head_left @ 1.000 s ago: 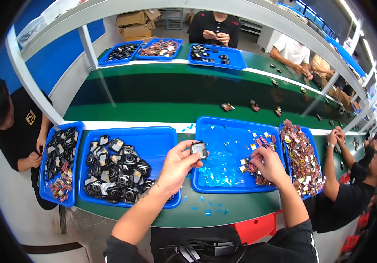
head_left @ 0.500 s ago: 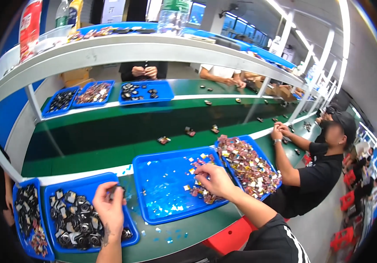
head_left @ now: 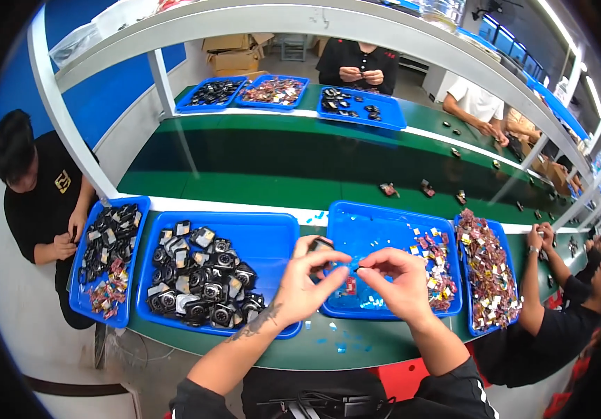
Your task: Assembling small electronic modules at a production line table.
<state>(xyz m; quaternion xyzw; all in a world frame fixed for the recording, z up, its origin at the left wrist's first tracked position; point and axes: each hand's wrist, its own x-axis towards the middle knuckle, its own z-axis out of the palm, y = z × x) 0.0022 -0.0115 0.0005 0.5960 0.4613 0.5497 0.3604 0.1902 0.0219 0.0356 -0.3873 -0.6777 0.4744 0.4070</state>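
Both my hands meet over the blue tray [head_left: 398, 207] that holds blue film scraps and small reddish boards. A small black casing [head_left: 321, 244] sits in my left hand [head_left: 307, 279], its fingers curled round it. My right hand [head_left: 402, 279] is closed in a pinch on a tiny dark piece [head_left: 360, 266], too small to name, close to my left fingertips. Just below the fingers a reddish board [head_left: 351, 283] shows; whether it hangs or lies in the tray I cannot tell. Left of my hands, black casings with round faces [head_left: 210, 272] are heaped in another blue tray [head_left: 272, 221].
A tray of reddish boards [head_left: 489, 279] stands at the right, a mixed tray [head_left: 108, 237] at the far left. Beyond runs a green belt [head_left: 265, 160] with scattered parts, under a white shelf frame [head_left: 244, 22]. Co-workers sit left [head_left: 42, 181], right [head_left: 552, 314] and opposite [head_left: 360, 63].
My view has swung left. My hands, apart before, have come together over the film-scrap tray; my right hand has left the pile of boards, and my left has moved away from the casings tray.
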